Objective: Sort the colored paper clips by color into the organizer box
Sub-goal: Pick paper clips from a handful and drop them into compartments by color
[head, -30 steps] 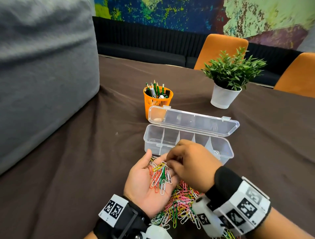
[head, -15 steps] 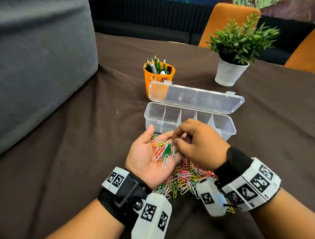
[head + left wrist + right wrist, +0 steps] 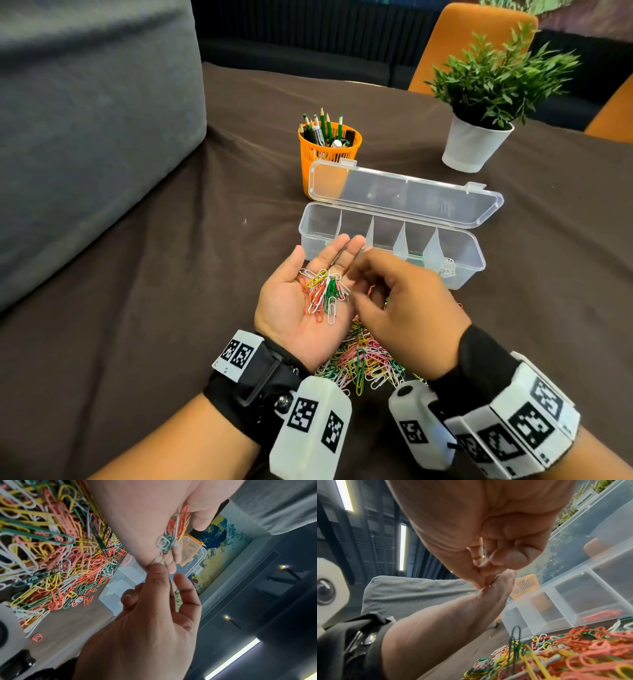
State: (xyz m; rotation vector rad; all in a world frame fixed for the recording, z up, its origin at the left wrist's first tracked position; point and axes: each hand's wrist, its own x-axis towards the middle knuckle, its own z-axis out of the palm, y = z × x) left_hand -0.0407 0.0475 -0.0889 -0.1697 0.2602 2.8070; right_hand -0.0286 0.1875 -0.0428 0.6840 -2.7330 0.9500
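- Dark brown cloth covers your desk [image 3: 144,308], with a grey cushion [image 3: 85,120] at its left edge.
- Your left hand [image 3: 305,308] lies palm up and flat just in front of the organizer box [image 3: 472,260], fingers straight, carrying a small bunch of paper clips [image 3: 322,294] in orange, yellow, green and white.
- Your right hand [image 3: 400,305] hovers beside that palm with curled fingers [image 3: 508,559]; thumb and forefinger meet at the left fingertips, but whether they pinch a clip is not clear.
- Below both hands, the main heap of clips [image 3: 363,363] rests on the cloth.
- Your box stands with its lid [image 3: 404,195] open; white clips [image 3: 447,269] sit in the rightmost compartment.
- An orange pencil cup [image 3: 325,154] and a potted plant [image 3: 479,102] stand behind it.
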